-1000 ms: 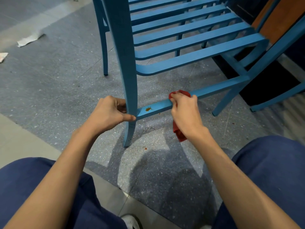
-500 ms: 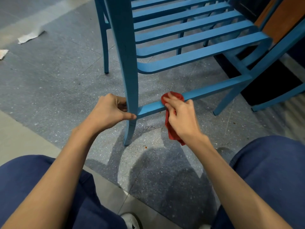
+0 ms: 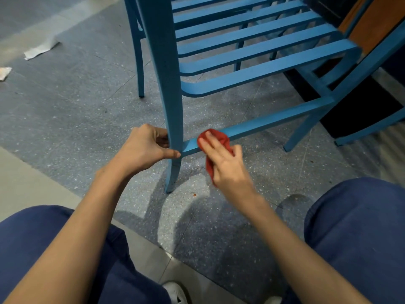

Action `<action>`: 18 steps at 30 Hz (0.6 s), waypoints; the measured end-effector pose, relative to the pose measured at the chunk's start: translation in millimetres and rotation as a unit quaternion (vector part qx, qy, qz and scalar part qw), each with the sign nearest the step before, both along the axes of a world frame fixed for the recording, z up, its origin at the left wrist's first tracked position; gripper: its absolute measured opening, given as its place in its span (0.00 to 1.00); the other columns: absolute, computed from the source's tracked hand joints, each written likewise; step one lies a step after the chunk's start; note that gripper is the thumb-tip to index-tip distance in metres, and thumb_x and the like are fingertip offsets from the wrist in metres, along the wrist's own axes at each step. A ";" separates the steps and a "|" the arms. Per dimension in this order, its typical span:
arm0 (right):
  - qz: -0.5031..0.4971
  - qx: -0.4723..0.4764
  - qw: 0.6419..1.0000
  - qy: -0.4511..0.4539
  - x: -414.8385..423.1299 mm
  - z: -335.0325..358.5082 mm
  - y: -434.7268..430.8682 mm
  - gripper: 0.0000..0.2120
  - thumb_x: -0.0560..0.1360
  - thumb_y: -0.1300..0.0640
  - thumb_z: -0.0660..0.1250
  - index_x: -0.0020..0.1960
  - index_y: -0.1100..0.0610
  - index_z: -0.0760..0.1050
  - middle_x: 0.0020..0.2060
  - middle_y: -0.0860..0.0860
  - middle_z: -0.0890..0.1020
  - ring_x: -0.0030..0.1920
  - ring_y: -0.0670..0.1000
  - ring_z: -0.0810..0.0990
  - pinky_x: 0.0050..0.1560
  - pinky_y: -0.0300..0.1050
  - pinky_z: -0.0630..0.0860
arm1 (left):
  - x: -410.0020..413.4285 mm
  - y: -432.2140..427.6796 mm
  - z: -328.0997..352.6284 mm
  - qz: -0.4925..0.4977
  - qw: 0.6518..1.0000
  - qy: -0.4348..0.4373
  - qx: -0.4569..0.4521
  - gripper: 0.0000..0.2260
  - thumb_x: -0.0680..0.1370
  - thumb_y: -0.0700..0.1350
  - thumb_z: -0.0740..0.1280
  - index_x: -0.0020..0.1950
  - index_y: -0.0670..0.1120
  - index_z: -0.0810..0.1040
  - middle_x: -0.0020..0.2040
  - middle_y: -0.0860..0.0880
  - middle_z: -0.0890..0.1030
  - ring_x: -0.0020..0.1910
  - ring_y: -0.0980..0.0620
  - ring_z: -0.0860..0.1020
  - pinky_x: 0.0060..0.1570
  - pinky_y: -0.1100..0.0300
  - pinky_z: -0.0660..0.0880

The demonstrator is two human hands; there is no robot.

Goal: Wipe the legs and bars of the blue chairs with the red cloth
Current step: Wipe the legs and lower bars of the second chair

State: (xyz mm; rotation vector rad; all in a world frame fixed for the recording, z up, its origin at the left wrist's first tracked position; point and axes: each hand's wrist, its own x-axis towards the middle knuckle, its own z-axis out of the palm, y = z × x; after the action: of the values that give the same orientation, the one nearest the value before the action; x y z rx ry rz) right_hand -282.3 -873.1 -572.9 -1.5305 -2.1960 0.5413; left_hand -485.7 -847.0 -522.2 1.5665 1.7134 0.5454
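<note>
A blue slatted chair stands on the speckled floor in front of me. My left hand grips its near leg just where the low side bar joins it. My right hand presses the red cloth onto the left end of that bar, fingers flat on top. Part of the cloth hangs below the bar, behind my palm.
Another blue chair's leg and bar stand at the right, beside an orange and dark panel. Scraps of paper lie on the floor at far left. My knees in dark blue trousers fill the bottom corners.
My right hand has slid the red cloth leftward along the low bar toward the near leg, covering the brown spot seen earlier. My left hand has kept its grip on the leg.
</note>
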 end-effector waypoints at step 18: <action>0.044 -0.016 0.998 -0.048 13.9 -4.2 9.7 0.32 0.80 0.64 0.58 0.76 0.39 0.52 0.74 0.32 0.53 0.57 0.45 0.58 0.65 0.39 0.61 | 2.8 -3.5 2.2 -0.017 0.998 0.054 0.028 0.15 0.68 0.43 0.77 0.55 0.50 0.83 0.45 0.55 0.84 0.40 0.67 0.79 0.45 0.71 0.76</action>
State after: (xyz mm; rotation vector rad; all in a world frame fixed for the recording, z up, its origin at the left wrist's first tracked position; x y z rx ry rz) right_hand -268.3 -863.4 -577.1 -1.5109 -2.3475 0.5426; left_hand -482.9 -850.5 -520.0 1.6893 1.7623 0.5038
